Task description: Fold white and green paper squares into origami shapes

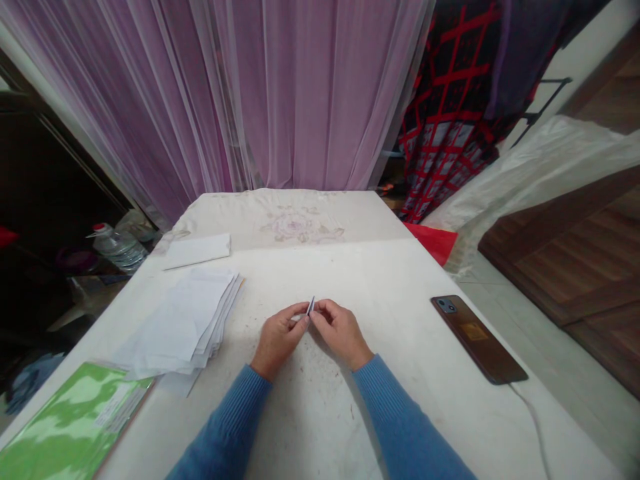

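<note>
My left hand point(278, 336) and my right hand point(340, 329) meet over the middle of the white table point(400, 400). Both are closed in a pinch on a small folded piece of paper point(311, 306) that stands up between the fingertips, showing a thin pale edge. Both wrists wear blue sleeves. A stack of white paper sheets point(185, 320) lies to the left of my left hand.
A single white sheet point(197, 251) lies at the back left. A green plastic packet point(75, 420) sits at the near left corner. A dark phone point(477, 337) with a white cable point(533, 417) lies at the right. A pink curtain point(280, 93) hangs behind; a water bottle point(116, 245) rests left of the table.
</note>
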The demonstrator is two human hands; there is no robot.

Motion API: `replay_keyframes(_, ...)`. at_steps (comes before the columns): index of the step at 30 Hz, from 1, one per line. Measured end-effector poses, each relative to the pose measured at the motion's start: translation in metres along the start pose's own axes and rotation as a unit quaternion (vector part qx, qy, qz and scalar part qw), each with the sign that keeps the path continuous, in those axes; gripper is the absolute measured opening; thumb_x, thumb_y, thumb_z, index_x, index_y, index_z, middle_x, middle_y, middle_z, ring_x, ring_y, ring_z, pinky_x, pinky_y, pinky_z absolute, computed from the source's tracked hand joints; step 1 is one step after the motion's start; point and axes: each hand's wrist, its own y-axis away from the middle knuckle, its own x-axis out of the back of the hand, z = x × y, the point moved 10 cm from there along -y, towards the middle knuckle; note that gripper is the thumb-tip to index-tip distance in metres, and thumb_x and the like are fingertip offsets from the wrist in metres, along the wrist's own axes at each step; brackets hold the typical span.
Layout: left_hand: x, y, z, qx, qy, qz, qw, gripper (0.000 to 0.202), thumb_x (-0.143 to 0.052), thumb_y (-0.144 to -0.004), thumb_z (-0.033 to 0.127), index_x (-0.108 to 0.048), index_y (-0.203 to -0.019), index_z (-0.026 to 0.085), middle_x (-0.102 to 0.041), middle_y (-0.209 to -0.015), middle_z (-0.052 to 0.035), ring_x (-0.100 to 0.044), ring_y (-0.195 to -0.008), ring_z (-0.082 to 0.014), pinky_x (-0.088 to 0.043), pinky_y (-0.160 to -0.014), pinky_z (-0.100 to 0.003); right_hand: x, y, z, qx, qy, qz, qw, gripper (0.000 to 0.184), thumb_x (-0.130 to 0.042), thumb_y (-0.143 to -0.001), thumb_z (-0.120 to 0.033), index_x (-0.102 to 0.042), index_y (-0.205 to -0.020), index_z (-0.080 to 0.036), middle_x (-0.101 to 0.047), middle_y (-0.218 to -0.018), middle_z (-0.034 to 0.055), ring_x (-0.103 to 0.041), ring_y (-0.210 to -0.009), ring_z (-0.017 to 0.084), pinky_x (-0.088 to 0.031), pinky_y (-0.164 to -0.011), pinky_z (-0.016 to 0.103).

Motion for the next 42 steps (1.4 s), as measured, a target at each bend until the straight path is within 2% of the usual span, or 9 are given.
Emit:
replay_keyframes(8, 0.002, -0.002, -0.006, -0.019, -0.048, 0.020, 0.998, 0.034, -0.056, -0.080, 0.028, -0.071, -0.110, 0.025, -0.073, -0.082, -0.0006, -0.061, -0.060, -0.0135, -0.046, -0.056, -0.020, 0.004, 0.001, -0.001, 0.012, 0.093, 0.050, 0.994, 0.019, -0.056, -0.080, -0.030, -0.069, -0.093, -0.024, -0.069, -0.073, 0.0007, -0.061, -0.064, 0.015, -0.045, -0.065, 0.025)
replay_keyframes(11, 0.001, -0.002, -0.006, -0.041, -0.081, 0.022, 0.996, 0.035, -0.055, -0.080, 0.027, -0.069, -0.113, 0.025, -0.074, -0.094, -0.0018, -0.061, -0.060, -0.0125, -0.048, -0.059, -0.021, 0.003, 0.001, -0.005, 0.031, 0.092, 0.047, 0.994, 0.019, -0.056, -0.083, -0.032, -0.069, -0.093, -0.024, -0.070, -0.077, 0.0012, -0.063, -0.068, 0.016, -0.046, -0.067, 0.025)
replay_keyframes(15, 0.000, -0.002, -0.003, -0.062, -0.105, 0.033, 0.992, 0.036, -0.056, -0.080, 0.026, -0.068, -0.114, 0.024, -0.073, -0.103, -0.0039, -0.058, -0.055, -0.0108, -0.050, -0.063, -0.024, 0.002, 0.000, 0.000, 0.013, 0.081, 0.037, 0.996, 0.018, -0.054, -0.084, -0.033, -0.068, -0.091, -0.024, -0.071, -0.076, 0.0009, -0.064, -0.068, 0.016, -0.046, -0.066, 0.025)
replay_keyframes(21, 0.004, -0.002, -0.002, -0.061, -0.113, 0.054, 0.990, 0.031, -0.060, -0.077, 0.026, -0.070, -0.107, 0.024, -0.074, -0.099, -0.0038, -0.058, -0.055, -0.0116, -0.050, -0.067, -0.025, 0.002, -0.002, 0.005, -0.004, 0.100, 0.039, 0.994, 0.016, -0.053, -0.083, -0.028, -0.068, -0.089, -0.024, -0.072, -0.076, 0.0005, -0.066, -0.068, 0.017, -0.045, -0.064, 0.025)
replay_keyframes(24, 0.008, 0.001, 0.003, -0.076, -0.124, 0.078, 0.986, 0.030, -0.062, -0.076, 0.022, -0.071, -0.105, 0.025, -0.074, -0.095, -0.0033, -0.061, -0.064, -0.0143, -0.050, -0.070, -0.025, 0.002, -0.001, 0.003, 0.005, 0.150, 0.044, 0.988, 0.017, -0.052, -0.083, -0.025, -0.068, -0.090, -0.025, -0.072, -0.075, 0.0007, -0.066, -0.067, 0.018, -0.043, -0.064, 0.025)
replay_keyframes(28, 0.011, 0.004, 0.013, -0.099, -0.157, 0.099, 0.978, 0.031, -0.063, -0.077, 0.022, -0.070, -0.107, 0.026, -0.073, -0.096, -0.0045, -0.065, -0.079, -0.0182, -0.050, -0.078, -0.026, -0.001, 0.001, -0.007, 0.051, 0.217, 0.046, 0.974, 0.017, -0.051, -0.085, -0.024, -0.068, -0.088, -0.025, -0.072, -0.076, 0.0024, -0.065, -0.070, 0.018, -0.041, -0.065, 0.025)
replay_keyframes(32, 0.009, 0.004, 0.014, -0.082, -0.231, 0.090, 0.965, 0.034, -0.060, -0.081, 0.024, -0.067, -0.114, 0.025, -0.074, -0.092, -0.0045, -0.067, -0.080, -0.0194, -0.049, -0.079, -0.027, -0.001, 0.001, -0.010, 0.059, 0.241, 0.049, 0.967, 0.017, -0.052, -0.084, -0.023, -0.068, -0.090, -0.024, -0.071, -0.075, 0.0030, -0.064, -0.069, 0.018, -0.039, -0.064, 0.025)
replay_keyframes(37, 0.005, 0.003, 0.012, -0.070, -0.328, 0.067, 0.940, 0.038, -0.052, -0.085, 0.021, -0.064, -0.121, 0.023, -0.074, -0.102, -0.0084, -0.068, -0.085, -0.0215, -0.049, -0.079, -0.029, -0.001, 0.001, -0.008, 0.045, 0.241, 0.047, 0.968, 0.025, -0.053, -0.082, -0.020, -0.067, -0.102, -0.024, -0.072, -0.079, 0.0018, -0.065, -0.071, 0.018, -0.042, -0.066, 0.026)
replay_keyframes(42, 0.002, 0.004, 0.015, -0.078, -0.383, 0.035, 0.920, 0.039, -0.048, -0.088, 0.020, -0.063, -0.124, 0.025, -0.072, -0.103, -0.0077, -0.068, -0.086, -0.0210, -0.049, -0.078, -0.028, -0.002, 0.001, -0.007, 0.074, 0.209, 0.023, 0.975, 0.032, -0.051, -0.083, -0.016, -0.070, -0.106, -0.027, -0.073, -0.094, 0.0026, -0.066, -0.086, 0.018, -0.046, -0.077, 0.027)
